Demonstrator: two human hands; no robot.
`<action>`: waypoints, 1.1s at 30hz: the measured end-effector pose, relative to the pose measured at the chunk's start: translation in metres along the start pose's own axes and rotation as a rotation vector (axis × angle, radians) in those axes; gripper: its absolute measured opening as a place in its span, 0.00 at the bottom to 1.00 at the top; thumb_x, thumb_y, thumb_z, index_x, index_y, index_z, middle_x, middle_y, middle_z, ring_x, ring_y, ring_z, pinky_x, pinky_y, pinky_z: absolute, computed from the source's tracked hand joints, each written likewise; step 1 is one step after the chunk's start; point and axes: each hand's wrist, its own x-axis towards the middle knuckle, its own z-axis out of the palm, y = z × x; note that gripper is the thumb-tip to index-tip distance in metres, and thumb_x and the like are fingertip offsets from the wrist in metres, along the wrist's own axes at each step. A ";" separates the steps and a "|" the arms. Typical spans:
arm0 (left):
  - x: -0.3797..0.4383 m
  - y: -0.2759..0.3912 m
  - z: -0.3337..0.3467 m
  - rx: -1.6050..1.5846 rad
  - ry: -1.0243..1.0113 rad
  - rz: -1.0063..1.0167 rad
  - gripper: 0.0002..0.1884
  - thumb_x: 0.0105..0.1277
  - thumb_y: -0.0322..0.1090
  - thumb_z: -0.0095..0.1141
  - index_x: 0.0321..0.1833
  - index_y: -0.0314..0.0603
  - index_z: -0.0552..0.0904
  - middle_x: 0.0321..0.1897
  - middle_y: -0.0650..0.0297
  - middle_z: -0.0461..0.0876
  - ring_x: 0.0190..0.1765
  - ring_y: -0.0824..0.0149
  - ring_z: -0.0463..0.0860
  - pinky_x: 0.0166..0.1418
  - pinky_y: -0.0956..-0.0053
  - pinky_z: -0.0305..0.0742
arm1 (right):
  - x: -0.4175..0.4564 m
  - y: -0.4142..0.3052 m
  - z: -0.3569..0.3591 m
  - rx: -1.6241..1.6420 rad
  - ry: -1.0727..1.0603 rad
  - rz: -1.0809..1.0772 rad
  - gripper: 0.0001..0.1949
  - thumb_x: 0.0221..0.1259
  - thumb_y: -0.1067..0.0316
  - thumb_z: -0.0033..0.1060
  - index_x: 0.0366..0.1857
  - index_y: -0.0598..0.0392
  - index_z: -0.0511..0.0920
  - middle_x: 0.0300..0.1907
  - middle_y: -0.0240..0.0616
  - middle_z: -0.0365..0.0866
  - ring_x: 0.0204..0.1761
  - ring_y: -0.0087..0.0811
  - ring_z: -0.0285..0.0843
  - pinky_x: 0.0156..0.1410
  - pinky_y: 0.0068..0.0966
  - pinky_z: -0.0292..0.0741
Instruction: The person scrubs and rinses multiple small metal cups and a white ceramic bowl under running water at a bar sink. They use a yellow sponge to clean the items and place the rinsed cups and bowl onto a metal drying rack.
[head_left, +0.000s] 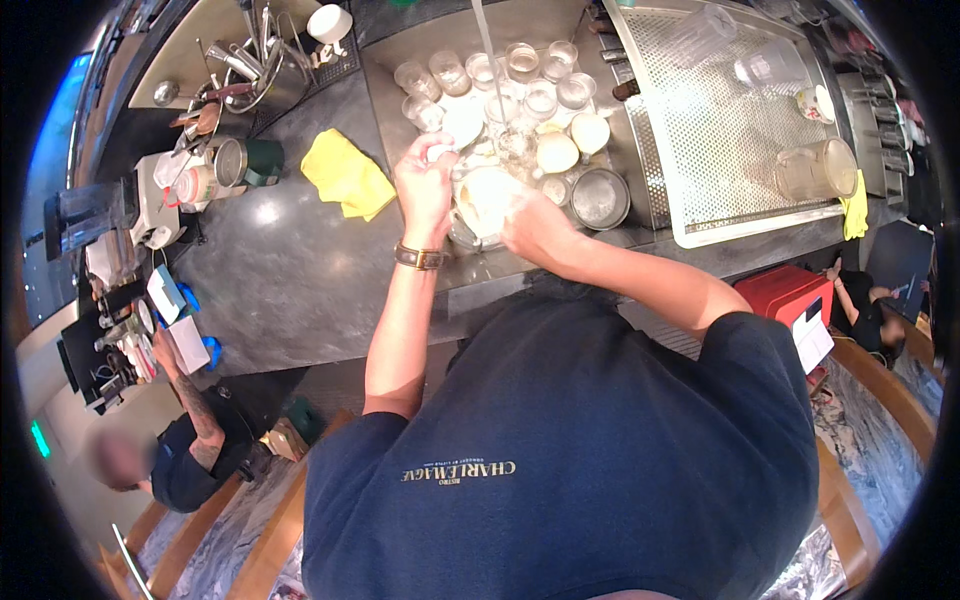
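Note:
Over a metal sink (525, 26), my left hand (424, 184) is closed around a small white object (441, 152), with a bright white piece (463, 124) just beyond it. My right hand (536, 221) reaches low into the sink against a pale, overexposed vessel (480, 199); glare hides its fingers and what they hold. Running water (487, 56) falls among several clear drinking glasses (521, 58). Right of the stream sit two pale cups (557, 153) (590, 133) and a round metal container (600, 199).
A yellow cloth (347, 174) lies on the dark counter (300, 285) at left, near a green metal cup (251, 163) and a utensil container (274, 82). On the right, a perforated drain tray (727, 142) bears clear pitchers (817, 169). A person (202, 442) stands at lower left.

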 end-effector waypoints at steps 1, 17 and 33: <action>0.006 0.003 -0.004 -0.013 -0.104 0.001 0.11 0.62 0.15 0.57 0.44 0.35 0.85 0.36 0.68 0.83 0.31 0.81 0.74 0.34 0.83 0.67 | 0.001 -0.003 0.001 -0.063 0.033 -0.009 0.17 0.60 0.61 0.57 0.49 0.58 0.86 0.54 0.41 0.87 0.61 0.37 0.79 0.69 0.35 0.72; 0.018 -0.023 -0.003 -0.015 -0.045 0.333 0.05 0.70 0.18 0.57 0.39 0.37 0.81 0.30 0.73 0.81 0.27 0.86 0.72 0.29 0.85 0.62 | 0.030 0.011 0.033 2.135 0.375 0.503 0.11 0.67 0.73 0.66 0.51 0.60 0.81 0.47 0.35 0.86 0.48 0.26 0.84 0.52 0.25 0.81; 0.060 -0.128 0.001 0.688 -0.069 -0.157 0.15 0.54 0.30 0.68 0.45 0.44 0.83 0.24 0.69 0.82 0.29 0.76 0.78 0.34 0.76 0.72 | -0.065 0.064 0.074 1.999 0.827 0.973 0.17 0.66 0.76 0.65 0.58 0.63 0.79 0.51 0.39 0.87 0.50 0.26 0.85 0.57 0.25 0.81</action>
